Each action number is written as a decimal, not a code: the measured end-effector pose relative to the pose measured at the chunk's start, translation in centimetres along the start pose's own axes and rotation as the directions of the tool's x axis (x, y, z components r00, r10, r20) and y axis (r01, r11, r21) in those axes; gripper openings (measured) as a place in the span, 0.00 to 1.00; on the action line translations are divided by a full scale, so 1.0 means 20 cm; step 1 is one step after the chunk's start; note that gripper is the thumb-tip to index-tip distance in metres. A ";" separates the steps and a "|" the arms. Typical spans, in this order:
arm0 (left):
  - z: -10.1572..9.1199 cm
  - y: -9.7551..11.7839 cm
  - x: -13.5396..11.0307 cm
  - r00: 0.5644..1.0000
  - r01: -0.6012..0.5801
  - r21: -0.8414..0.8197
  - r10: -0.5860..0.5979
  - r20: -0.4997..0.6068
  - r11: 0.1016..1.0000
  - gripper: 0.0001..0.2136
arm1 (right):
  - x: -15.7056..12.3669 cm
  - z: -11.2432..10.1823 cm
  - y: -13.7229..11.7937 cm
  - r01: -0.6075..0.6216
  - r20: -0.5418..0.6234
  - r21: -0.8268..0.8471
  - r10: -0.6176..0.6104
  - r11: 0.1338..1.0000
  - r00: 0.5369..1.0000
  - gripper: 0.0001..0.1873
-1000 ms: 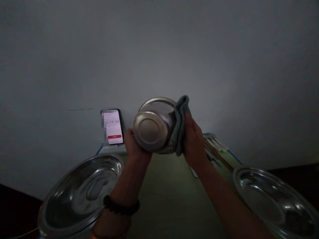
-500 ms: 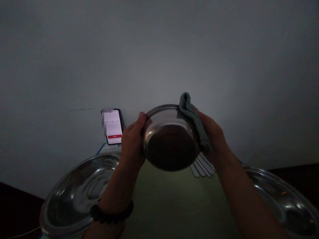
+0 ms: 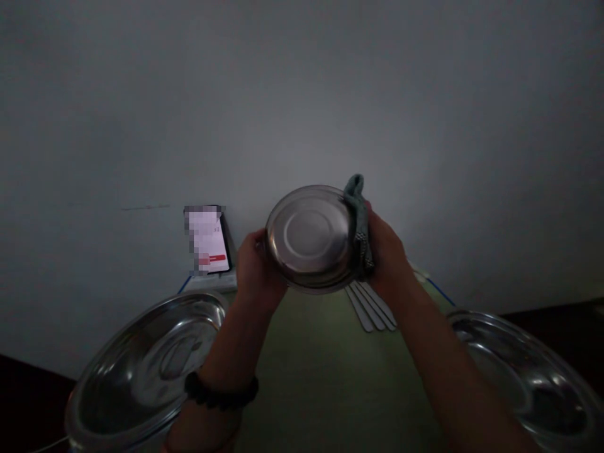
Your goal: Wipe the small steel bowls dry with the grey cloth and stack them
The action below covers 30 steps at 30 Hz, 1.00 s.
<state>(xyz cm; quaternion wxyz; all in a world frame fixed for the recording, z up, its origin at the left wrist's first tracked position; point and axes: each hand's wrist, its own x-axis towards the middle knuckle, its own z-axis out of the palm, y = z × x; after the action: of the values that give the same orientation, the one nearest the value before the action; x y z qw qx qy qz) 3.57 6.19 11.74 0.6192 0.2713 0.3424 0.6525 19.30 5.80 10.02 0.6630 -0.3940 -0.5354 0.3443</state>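
A shiny stainless steel bowl (image 3: 309,236) is held up above the table, the round face with a ringed centre, apparently its underside, turned toward me. My left hand (image 3: 258,270) grips the bowl's left edge, its fingers partly hidden behind it. At the right edge, my right hand (image 3: 387,248) clasps a folded grey-green cloth (image 3: 357,207) with a checked part against the bowl. The right fingertips are mostly behind the cloth and bowl.
Large steel basins stand on both sides, a left basin (image 3: 117,358) and a right basin (image 3: 528,377). Several flat grey strips (image 3: 370,308) lie fanned on the greenish tabletop (image 3: 321,371). A lit phone (image 3: 210,242) leans at the pale wall (image 3: 302,94).
The bowl has tilted so that its ringed face shows more fully, and it sits slightly higher and farther left. Both hands moved with it; the cloth stays at its right edge.
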 end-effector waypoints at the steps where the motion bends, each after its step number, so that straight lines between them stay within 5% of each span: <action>1: -0.01 0.02 0.00 0.999 -0.033 0.100 0.034 -0.010 0.994 0.11 | 0.00 -0.02 -0.02 -0.042 0.050 0.009 0.041 0.999 0.998 0.26; 4: -0.05 0.07 -0.01 0.990 -0.129 0.350 0.143 -0.016 0.928 0.07 | -0.01 -0.06 -0.06 -0.138 0.185 0.010 0.133 0.990 0.974 0.21; 7: -0.06 0.09 -0.02 0.994 -0.105 0.424 0.108 0.017 0.899 0.10 | -0.02 -0.04 -0.07 -0.145 0.197 0.000 0.142 0.989 0.970 0.19; 12: -0.03 0.06 -0.01 0.967 -0.252 0.060 0.254 -0.024 0.966 0.09 | -0.09 0.15 -0.03 -0.014 -0.089 0.107 0.023 0.994 0.996 0.26; 16: 0.00 0.00 0.01 0.996 -0.086 -0.185 0.084 -0.020 0.979 0.10 | -0.12 0.24 0.00 -0.015 -0.221 0.099 0.037 0.995 0.975 0.26; 20: 0.01 -0.04 0.01 1.000 -0.022 -0.198 0.019 -0.017 0.980 0.11 | -0.06 0.12 -0.01 -0.013 -0.146 0.014 0.015 1.000 0.989 0.23; 25: -0.02 0.02 -0.01 0.986 -0.159 0.224 0.165 -0.007 0.962 0.09 | 0.00 -0.07 -0.07 -0.079 0.079 -0.038 0.082 0.996 0.994 0.20; 28: -0.05 0.08 -0.04 0.987 -0.152 0.391 0.118 0.109 0.908 0.10 | -0.03 -0.07 -0.10 -0.126 0.250 -0.049 0.135 0.991 0.959 0.16; 30: -0.06 0.11 -0.05 0.987 -0.122 0.443 0.063 0.146 0.888 0.13 | -0.05 -0.04 -0.11 -0.137 0.261 -0.033 0.141 0.990 0.955 0.15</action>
<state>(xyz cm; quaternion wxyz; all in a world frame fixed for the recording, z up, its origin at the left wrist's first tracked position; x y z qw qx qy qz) 1.31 5.05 12.70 0.5282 0.4646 0.4304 0.5656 19.99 3.83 11.54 0.5574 -0.3863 -0.5922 0.4352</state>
